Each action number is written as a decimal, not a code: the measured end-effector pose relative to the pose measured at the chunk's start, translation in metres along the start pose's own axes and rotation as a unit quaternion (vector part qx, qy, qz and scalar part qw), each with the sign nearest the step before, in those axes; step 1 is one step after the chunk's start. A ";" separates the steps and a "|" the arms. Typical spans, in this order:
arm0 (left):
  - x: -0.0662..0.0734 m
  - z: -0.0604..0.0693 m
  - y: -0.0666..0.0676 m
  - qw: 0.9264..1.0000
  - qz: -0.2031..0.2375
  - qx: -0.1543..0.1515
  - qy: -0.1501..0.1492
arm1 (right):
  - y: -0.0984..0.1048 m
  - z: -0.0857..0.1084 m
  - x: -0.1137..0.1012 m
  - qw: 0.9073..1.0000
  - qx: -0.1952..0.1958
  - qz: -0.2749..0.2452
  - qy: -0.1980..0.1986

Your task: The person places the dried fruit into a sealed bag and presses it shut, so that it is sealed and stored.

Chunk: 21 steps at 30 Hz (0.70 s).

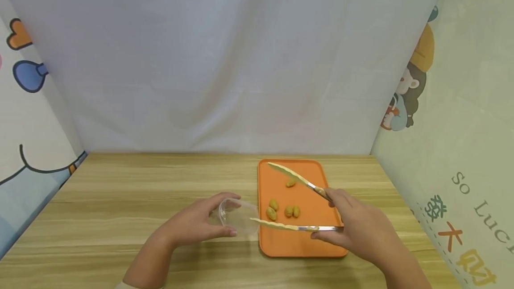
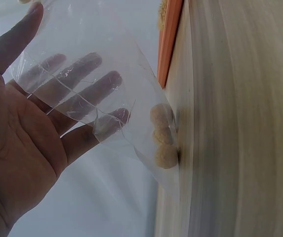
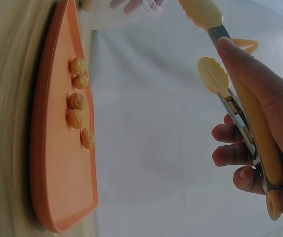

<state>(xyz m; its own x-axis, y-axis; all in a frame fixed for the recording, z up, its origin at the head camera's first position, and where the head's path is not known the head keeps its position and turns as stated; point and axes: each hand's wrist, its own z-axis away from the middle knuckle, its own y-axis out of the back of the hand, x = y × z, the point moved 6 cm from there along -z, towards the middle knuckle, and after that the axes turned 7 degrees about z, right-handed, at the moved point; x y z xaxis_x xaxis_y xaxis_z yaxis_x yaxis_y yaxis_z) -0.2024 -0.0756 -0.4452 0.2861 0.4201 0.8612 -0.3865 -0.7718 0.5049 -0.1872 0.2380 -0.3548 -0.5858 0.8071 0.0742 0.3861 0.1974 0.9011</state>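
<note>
My left hand (image 1: 196, 220) holds a clear plastic bag (image 1: 241, 217) by its mouth, thumb on one side and fingers on the other. In the left wrist view, three round brownish pieces (image 2: 166, 136) lie at the bottom of the bag, close to the wooden surface. My right hand (image 1: 363, 224) grips yellow-tipped food tongs (image 1: 311, 186) with their arms spread wide and nothing between the tips. Several wrinkled yellow-brown pieces (image 3: 76, 101) sit on an orange tray (image 1: 301, 242) under the tongs. The lower tong tip overlaps the bag in the head view; whether they touch, I cannot tell.
The tray rests on a wood-grain table (image 1: 120, 200), right of the bag. A pale curtain (image 1: 241, 57) hangs along the table's back edge. Printed sheets (image 1: 462, 146) stand at the left and right sides.
</note>
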 end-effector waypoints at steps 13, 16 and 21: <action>0.003 -0.001 -0.002 1.000 0.004 0.003 0.005 | -0.006 0.003 0.020 0.994 -0.090 -0.006 -0.061; 0.004 -0.001 -0.003 1.000 0.001 0.003 0.000 | -0.008 0.004 0.025 0.991 -0.107 -0.004 -0.077; 0.006 -0.001 -0.004 1.000 0.000 0.003 -0.001 | -0.012 0.006 0.034 0.986 -0.134 -0.010 -0.096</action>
<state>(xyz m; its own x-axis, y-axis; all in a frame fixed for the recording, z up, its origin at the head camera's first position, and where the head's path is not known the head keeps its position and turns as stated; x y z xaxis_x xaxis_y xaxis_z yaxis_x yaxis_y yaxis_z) -0.2005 -0.0695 -0.4423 0.2885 0.4196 0.8606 -0.3811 -0.7743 0.5052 -0.2076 0.2659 -0.3660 -0.4352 0.9003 -0.0036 0.1584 0.0805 0.9841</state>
